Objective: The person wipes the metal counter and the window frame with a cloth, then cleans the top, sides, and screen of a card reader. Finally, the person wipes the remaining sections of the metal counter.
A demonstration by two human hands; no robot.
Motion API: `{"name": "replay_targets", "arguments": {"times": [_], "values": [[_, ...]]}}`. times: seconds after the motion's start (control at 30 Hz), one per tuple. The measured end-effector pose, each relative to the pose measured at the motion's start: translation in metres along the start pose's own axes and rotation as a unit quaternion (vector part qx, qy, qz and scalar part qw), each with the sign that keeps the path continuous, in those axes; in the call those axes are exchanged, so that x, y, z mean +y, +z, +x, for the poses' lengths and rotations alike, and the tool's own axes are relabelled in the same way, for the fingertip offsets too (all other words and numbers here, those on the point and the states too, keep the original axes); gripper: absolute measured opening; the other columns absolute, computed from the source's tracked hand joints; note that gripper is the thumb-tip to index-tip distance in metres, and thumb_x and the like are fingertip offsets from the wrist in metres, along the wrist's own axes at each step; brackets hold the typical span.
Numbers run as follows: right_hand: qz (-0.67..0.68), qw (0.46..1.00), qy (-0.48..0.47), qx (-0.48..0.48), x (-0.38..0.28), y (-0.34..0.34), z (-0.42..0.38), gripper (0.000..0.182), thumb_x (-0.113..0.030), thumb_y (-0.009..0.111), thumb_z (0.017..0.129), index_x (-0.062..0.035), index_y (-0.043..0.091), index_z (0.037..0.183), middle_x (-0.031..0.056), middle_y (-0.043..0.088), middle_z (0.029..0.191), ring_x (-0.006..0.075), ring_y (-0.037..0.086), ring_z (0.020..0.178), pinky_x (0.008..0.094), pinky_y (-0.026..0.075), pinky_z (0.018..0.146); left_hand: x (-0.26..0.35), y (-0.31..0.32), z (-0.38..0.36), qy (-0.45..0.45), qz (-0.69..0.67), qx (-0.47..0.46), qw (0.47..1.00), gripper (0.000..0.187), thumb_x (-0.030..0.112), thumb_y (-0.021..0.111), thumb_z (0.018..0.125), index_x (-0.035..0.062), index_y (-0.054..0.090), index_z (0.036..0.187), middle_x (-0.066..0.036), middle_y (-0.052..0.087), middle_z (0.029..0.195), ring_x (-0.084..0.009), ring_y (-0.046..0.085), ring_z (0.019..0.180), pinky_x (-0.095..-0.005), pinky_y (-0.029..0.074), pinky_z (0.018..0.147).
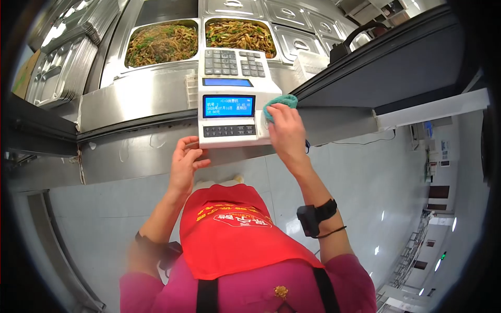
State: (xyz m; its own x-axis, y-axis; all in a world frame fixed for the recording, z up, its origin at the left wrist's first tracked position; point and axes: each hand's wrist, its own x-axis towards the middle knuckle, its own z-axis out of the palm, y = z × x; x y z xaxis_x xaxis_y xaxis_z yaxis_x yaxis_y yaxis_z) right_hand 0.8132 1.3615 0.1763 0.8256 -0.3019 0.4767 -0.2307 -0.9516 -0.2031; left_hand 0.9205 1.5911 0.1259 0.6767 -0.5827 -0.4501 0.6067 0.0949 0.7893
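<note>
I have the green cloth (285,99) bunched against the right side of the white terminal (228,89), above the tabletop (130,156). My right hand (284,125) reaches forward, back upward, its grip closed on the cloth and partly hiding it. My left hand (186,159), grip loosely open, curls at the terminal's lower left corner; whether its fingertips touch, I cannot tell.

The right hand's grip (286,128) holds a green cloth (282,100) against a white machine (229,140) on the counter (143,143); the left hand's grip (186,160) is beside it.
</note>
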Motion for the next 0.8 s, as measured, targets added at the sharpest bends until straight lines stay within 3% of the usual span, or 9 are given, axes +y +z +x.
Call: {"name": "replay_targets", "arguments": {"times": [0.17,0.4,0.53,0.63,0.8], "values": [[0.008,0.993,-0.084,-0.081,-0.011,-0.022,-0.026,0.037,0.0,0.064,0.069,-0.0071,0.064,0.105,0.0035,0.06,0.103,0.0237,0.055,0.087,0.0352,0.047,0.074,0.003,0.0,0.003,-0.002,0.0,-0.002,1.0,0.037,0.006,0.053,0.085,0.0049,0.045,0.121,-0.011,0.056,0.112,-0.0186,0.057,0.1,-0.0346,0.053,0.079],[-0.011,0.998,-0.055,-0.036,0.006,-0.004,-0.005,0.035,0.0,0.062,0.07,-0.0072,0.064,0.105,0.004,0.06,0.099,0.025,0.054,0.086,0.0349,0.046,0.074,0.001,0.0,0.001,0.002,-0.011,-0.002,1.0,0.036,0.005,0.052,0.085,0.0044,0.046,0.121,-0.011,0.057,0.111,-0.0187,0.058,0.099,-0.0348,0.054,0.08],[-0.009,0.992,-0.103,-0.076,-0.006,-0.023,-0.026,0.031,0.0,0.061,0.072,-0.0069,0.064,0.102,0.0046,0.061,0.098,0.0246,0.054,0.086,0.0353,0.046,0.074,0.0,-0.002,0.003,-0.003,-0.016,-0.001,1.0,0.036,0.005,0.052,0.085,0.0046,0.046,0.121,-0.011,0.057,0.111,-0.0186,0.058,0.099,-0.0344,0.054,0.08],[0.003,0.995,-0.058,-0.076,0.011,-0.032,-0.028,0.031,0.001,0.061,0.071,-0.0067,0.063,0.101,0.0044,0.061,0.098,0.0246,0.055,0.084,0.0354,0.046,0.075,-0.001,-0.002,0.003,-0.003,-0.021,-0.005,1.0,0.036,0.005,0.052,0.085,0.0045,0.046,0.121,-0.011,0.057,0.111,-0.0185,0.058,0.1,-0.0341,0.054,0.079],[-0.014,0.999,-0.052,-0.005,0.009,-0.003,0.011,0.03,0.0,0.062,0.071,-0.0067,0.063,0.1,0.0041,0.06,0.097,0.0241,0.055,0.085,0.035,0.047,0.076,0.001,-0.001,0.002,-0.003,-0.011,-0.004,1.0,0.037,0.004,0.052,0.085,0.0045,0.045,0.121,-0.011,0.057,0.112,-0.0185,0.058,0.1,-0.0341,0.053,0.079]]}}
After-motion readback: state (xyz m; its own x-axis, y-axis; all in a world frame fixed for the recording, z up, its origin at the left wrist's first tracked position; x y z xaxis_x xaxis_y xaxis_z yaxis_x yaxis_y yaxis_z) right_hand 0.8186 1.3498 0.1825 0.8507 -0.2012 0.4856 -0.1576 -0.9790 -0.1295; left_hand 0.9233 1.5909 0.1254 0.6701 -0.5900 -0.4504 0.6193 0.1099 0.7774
